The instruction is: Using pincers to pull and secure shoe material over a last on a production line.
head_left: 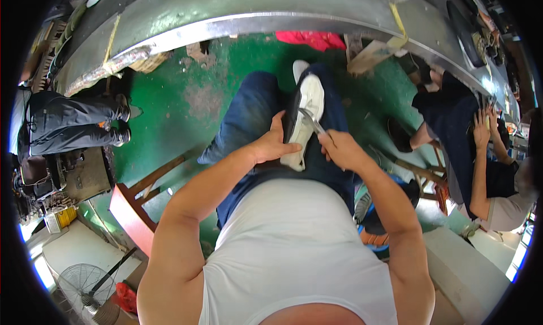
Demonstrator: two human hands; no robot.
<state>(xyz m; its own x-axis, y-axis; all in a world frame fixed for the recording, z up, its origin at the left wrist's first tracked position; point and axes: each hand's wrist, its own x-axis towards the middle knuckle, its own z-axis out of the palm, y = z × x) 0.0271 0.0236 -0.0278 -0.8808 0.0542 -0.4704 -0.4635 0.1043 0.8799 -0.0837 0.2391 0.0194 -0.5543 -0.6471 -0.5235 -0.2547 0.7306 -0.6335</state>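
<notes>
A shoe [310,98] with a white upper and a dark sole edge lies lengthwise over my lap, on my dark blue trousers. My left hand [275,141] grips its near end from the left, thumb across the white side and fingers partly hidden beneath. From the right, my right hand [341,149] is closed around the handle of a metal hand tool with a curved head [310,120]. The tool's curved head touches or nearly touches the middle of the white upper; its exact kind is unclear.
A metal-edged workbench [226,26] spans the far side. Red cloth [311,39] and a wooden piece [370,56] are under it. Another person [486,155] sits at the right; someone in dark trousers [73,124] is at the left. A fan [85,291] stands lower left.
</notes>
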